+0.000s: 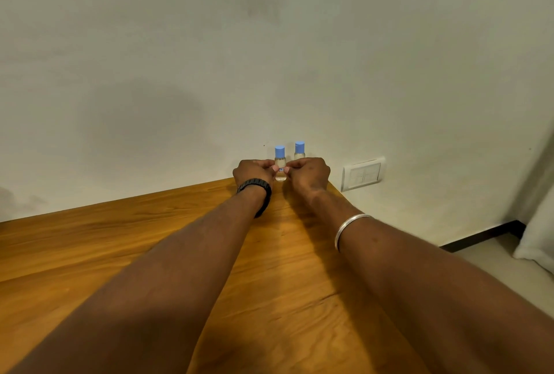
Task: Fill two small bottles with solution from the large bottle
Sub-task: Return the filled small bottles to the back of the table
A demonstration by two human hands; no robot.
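With both hands, left (253, 171) and right (308, 173), pinching the near bottle (280, 165) in curled fingers, keep it upright on the bench (150, 238), clear of the far bottle (299, 150).

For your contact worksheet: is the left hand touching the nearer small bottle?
Touching. In the head view, the left hand pinches the nearer small bottle with its fingertips, opposite the right hand.

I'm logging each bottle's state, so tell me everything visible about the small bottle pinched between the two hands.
The nearer small bottle is clear, looks like plastic or glass, wears a blue cap and a small blue-and-white label, and seems to hold clear liquid. It stands upright at the wooden table's far edge by the wall. The left hand and right hand pinch its sides.
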